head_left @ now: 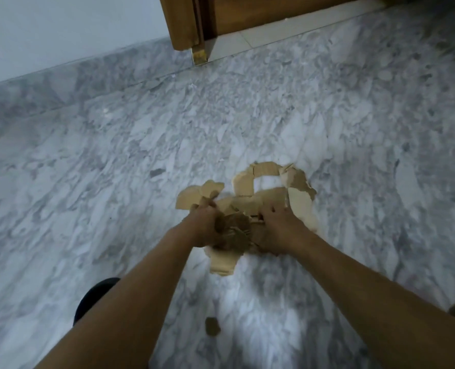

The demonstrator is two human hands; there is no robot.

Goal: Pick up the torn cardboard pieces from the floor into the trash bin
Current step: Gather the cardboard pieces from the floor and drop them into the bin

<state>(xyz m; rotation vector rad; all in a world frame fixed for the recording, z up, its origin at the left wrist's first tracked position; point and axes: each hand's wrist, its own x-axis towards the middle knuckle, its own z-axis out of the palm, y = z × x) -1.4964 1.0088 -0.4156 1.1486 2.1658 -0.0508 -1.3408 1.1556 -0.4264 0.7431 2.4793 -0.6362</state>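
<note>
Now tan, ragged cardboard pieces (250, 201) heaped on marble floor (114, 169); left hand (203, 226) fingers clutch some, right hand (278, 231) fingers curl round others.

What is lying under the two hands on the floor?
Under both hands, torn cardboard pieces lie heaped on the marble floor. The left hand grips a crumpled bunch; the right hand lies on the heap. The pieces and floor directly beneath the palms are covered.

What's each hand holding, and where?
Left hand grips a bunch of torn cardboard pieces at its left side, fingers curled round it. Right hand lies on the floor pile; a grip cannot be told.
</note>
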